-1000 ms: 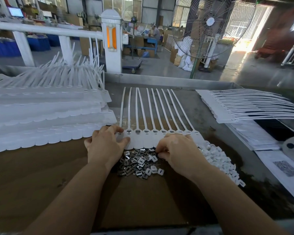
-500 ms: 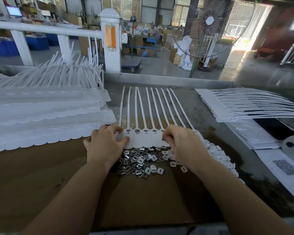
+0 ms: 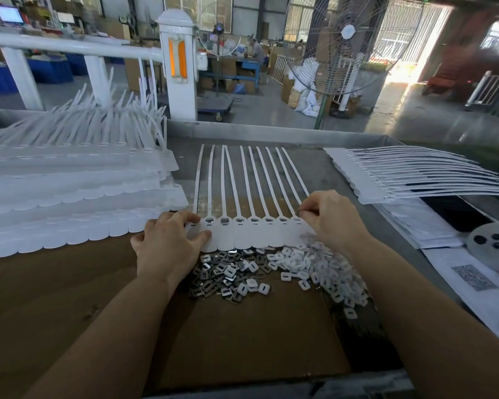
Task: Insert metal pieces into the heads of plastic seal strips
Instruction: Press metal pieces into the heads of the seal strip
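A joined row of white plastic seal strips (image 3: 251,234) lies on the brown cardboard, tails pointing away from me. Several of its heads show a metal piece (image 3: 224,220) set in the slot. My left hand (image 3: 167,243) grips the row's left end, thumb on top of the flat tags. My right hand (image 3: 333,218) is at the row's right end, its thumb and forefinger pinching something small at the rightmost head; what it pinches is too small to make out. A heap of loose metal pieces (image 3: 222,276) lies just in front of the row, between my hands.
A pile of small white plastic caps (image 3: 326,272) spreads under my right wrist. Tall stacks of seal strip rows (image 3: 69,194) fill the left of the table. Another stack (image 3: 415,177) lies at the right, beside papers (image 3: 478,280) and a white disc (image 3: 490,240).
My right hand has risen from the heap of metal pieces and moved right along the row to its rightmost head. My left hand has stayed on the left end.
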Tool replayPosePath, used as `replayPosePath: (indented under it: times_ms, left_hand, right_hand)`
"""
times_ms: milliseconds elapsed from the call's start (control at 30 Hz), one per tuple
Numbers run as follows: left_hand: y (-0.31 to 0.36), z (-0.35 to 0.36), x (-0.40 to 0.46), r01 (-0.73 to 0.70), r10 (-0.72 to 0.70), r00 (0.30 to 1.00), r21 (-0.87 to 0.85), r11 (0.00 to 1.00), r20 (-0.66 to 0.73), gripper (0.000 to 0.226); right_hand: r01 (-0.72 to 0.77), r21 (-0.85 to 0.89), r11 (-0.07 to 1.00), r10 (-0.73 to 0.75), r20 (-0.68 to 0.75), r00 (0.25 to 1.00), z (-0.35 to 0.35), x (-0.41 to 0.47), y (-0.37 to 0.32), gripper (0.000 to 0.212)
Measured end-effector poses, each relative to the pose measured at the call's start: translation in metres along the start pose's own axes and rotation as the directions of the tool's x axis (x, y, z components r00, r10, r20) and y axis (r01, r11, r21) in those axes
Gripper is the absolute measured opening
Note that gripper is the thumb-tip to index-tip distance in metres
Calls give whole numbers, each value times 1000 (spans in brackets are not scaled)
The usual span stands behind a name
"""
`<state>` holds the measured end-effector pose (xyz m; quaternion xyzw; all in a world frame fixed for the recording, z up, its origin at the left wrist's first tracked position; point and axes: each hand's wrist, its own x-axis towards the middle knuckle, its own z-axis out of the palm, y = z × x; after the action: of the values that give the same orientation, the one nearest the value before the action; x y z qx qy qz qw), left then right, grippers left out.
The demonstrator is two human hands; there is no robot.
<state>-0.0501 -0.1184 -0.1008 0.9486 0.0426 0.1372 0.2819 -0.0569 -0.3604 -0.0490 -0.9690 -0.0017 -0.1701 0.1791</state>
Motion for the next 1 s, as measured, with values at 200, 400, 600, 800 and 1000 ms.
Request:
replayPosePath:
  times_ms: [200,400,600,800,1000]
  left_hand:
    - [1,0,0,-1,1,1000,-1,1000,1,33]
    - [0,1,0,-6,6,1000,-8,1000,-1,34]
    - [0,2,0,-9,8,1000,-14,1000,-15,33]
    - [-2,2,0,-8,8,1000,-13,1000,-21,33]
    - [-2,2,1,-11,11,1000,-7,1000,-23,32]
  right_hand:
    - [-32,-98,995,31,-9,999,4,7,3,15]
    - [-16,-245,969,32,63,998,10,12,2,14]
    - [26,-331,943,-1,75,997,16,14,2,13]
    - [80,-357,931,-20,168,986,14,17,0,30]
    - [163,-399,902,-74,229,971,8,10,-2,35]
